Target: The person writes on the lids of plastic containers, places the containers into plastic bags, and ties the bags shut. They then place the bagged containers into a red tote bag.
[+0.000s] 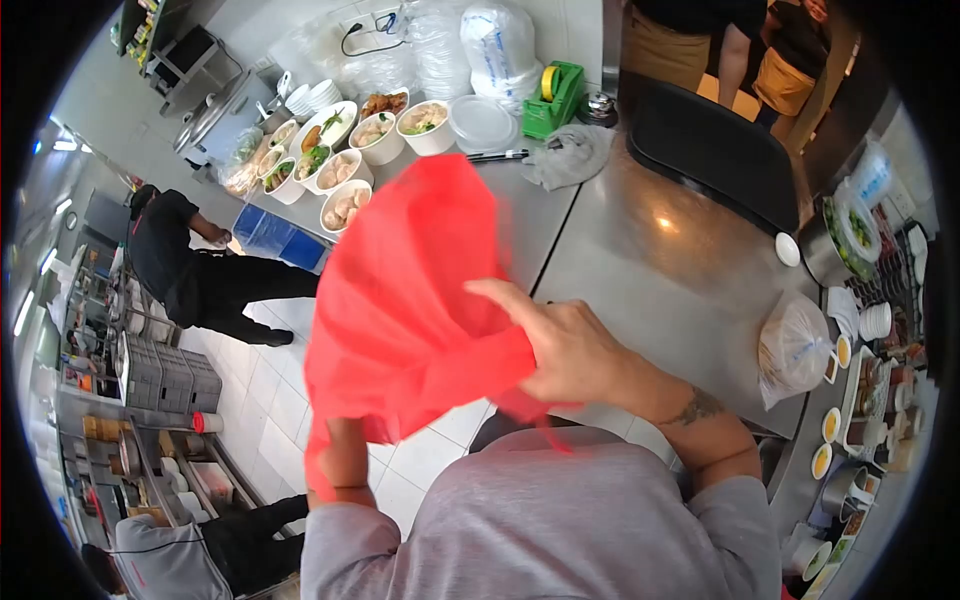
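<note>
A red cloth-like bag (410,290) hangs in front of my chest, its side bulging and creased. My right hand (565,345) pinches the bag's edge between thumb and fingers, with the index finger stretched over the red cloth. My left forearm (347,455) goes up into or behind the bag, so the left hand and its fingers are hidden. Beyond the bag, white bowls of food (345,205) stand on the steel counter (535,215).
A green tape dispenser (553,105), a clear lid (483,123) and a black tray (712,155) lie along the counter. At right is a tied plastic bag (793,348). One person (180,250) stands at left, another (190,560) at lower left; others are behind the pass.
</note>
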The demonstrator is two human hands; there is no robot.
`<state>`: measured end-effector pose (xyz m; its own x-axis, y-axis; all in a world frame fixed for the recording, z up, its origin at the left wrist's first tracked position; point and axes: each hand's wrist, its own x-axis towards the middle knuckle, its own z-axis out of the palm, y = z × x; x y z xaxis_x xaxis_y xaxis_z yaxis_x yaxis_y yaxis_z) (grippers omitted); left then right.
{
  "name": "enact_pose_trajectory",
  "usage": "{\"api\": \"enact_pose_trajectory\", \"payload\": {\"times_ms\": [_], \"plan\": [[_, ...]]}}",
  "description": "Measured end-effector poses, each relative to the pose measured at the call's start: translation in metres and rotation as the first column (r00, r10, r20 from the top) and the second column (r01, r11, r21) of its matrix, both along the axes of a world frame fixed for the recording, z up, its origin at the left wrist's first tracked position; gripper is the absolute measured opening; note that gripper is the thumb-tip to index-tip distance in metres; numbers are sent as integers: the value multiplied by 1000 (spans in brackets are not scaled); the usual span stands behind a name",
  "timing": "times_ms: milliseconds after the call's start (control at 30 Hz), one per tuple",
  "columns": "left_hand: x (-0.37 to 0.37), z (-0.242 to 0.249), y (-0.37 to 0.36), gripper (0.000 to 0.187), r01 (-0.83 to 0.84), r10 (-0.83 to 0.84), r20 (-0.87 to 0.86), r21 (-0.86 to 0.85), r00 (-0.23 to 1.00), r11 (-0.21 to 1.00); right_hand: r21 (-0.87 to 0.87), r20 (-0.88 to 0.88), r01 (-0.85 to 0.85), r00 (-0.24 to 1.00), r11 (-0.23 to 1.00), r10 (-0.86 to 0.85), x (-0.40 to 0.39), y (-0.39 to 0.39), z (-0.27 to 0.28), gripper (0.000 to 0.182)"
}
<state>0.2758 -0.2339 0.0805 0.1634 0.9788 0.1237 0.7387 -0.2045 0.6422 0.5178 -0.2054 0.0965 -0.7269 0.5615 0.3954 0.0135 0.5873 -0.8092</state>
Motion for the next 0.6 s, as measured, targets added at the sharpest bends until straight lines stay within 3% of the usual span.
{"api": "enact_pose_trajectory", "payload": {"times_ms": [67, 100, 167, 200, 267, 333, 367, 400, 600], "plan": [[-32, 13, 22, 24, -8, 8, -61, -1, 998, 1000, -303, 239, 28, 970, 952, 48, -22, 6, -38, 49], [-44, 20, 39, 24, 6, -6, -98, 2, 995, 1000, -341, 51, -196, 973, 919, 227, -47, -2, -66, 48], [-66, 30, 74, 24, 52, -53, -173, -7, 984, 999, -425, 65, -381, 892, 821, 447, -66, 19, -6, 49], [-76, 32, 93, 24, 83, -84, -205, -11, 975, 996, -354, -167, -278, 958, 893, 232, -80, 34, -12, 45], [-92, 33, 132, 24, 158, -162, -270, -39, 949, 987, -560, -485, -146, 856, 815, -180, -37, 89, 42, 31], [-101, 28, 168, 24, 239, -251, -323, -76, 913, 968, -812, -539, -274, 689, 515, -485, -18, 142, 94, 21], [-103, 25, 186, 24, 280, -298, -346, -102, 890, 955, -911, -376, -82, 565, 403, -734, -21, 178, 87, 19], [-105, 20, 201, 24, 315, -340, -367, -129, 866, 940, -891, -379, -14, 575, 455, -725, -19, 191, 83, 18], [-93, -3, 260, 24, 450, -542, -469, -302, 698, 841, -901, -329, 77, 522, 427, -787, 4, 203, 83, 17]]}}
